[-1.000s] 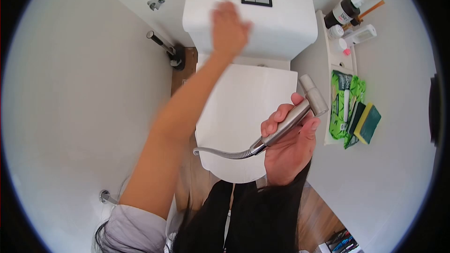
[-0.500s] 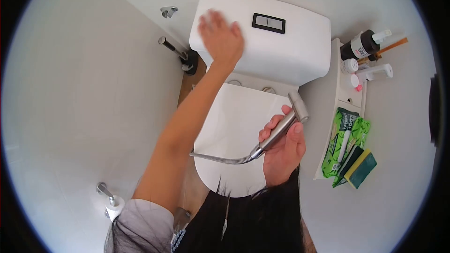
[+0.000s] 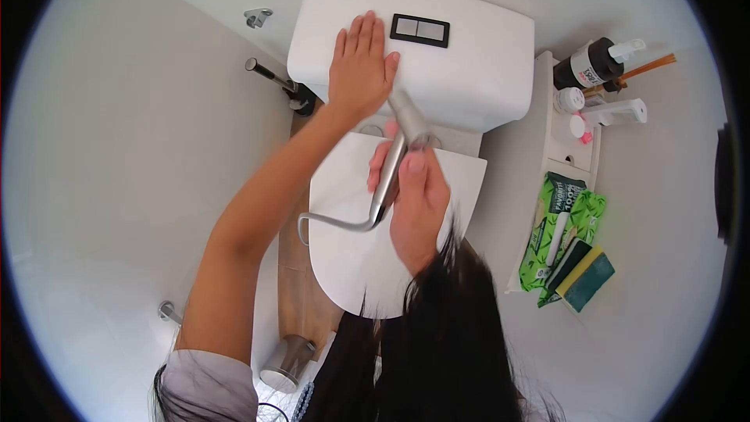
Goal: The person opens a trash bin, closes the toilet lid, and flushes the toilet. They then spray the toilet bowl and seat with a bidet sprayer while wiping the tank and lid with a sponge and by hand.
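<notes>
My left hand lies flat on the white toilet tank, fingers stretched out, just left of the dual flush button. Wrapped round the handle of a metal bidet sprayer is my right hand, held above the closed toilet lid. The sprayer's head points up and sits close to my left wrist. Its hose curves off to the left over the lid. Some of my right fingers are hidden behind the handle.
On the right, a narrow white cabinet carries a black pump bottle, a green wipes pack and a sponge. A toilet brush stands left of the tank. A metal bin is on the floor, lower left.
My right hand has brought the sprayer left and up, nearer the tank and my left wrist. My left hand, blurred before, now rests sharp on the tank top. The view has shifted slightly.
</notes>
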The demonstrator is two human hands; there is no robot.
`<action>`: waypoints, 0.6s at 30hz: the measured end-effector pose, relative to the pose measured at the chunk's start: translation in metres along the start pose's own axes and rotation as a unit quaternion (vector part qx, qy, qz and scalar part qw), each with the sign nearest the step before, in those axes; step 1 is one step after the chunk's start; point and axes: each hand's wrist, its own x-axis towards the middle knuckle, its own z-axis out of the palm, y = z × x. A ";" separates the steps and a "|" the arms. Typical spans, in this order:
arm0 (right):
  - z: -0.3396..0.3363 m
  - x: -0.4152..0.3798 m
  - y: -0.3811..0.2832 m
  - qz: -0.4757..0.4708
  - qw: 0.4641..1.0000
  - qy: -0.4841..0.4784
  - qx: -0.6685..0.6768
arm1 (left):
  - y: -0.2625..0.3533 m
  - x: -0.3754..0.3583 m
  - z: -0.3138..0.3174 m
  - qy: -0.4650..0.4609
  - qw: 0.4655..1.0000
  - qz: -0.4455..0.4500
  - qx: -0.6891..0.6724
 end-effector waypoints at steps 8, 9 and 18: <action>-0.028 -0.051 -0.001 0.013 0.985 0.160 0.059 | 0.151 0.019 0.038 -0.003 0.991 0.097 -0.092; -0.032 -0.051 -0.005 0.010 0.984 0.165 0.058 | 0.152 0.036 0.043 -0.005 0.993 0.102 -0.053; -0.058 -0.002 -0.022 -0.097 0.970 0.198 0.099 | 0.097 0.047 0.039 0.010 0.989 0.147 -0.006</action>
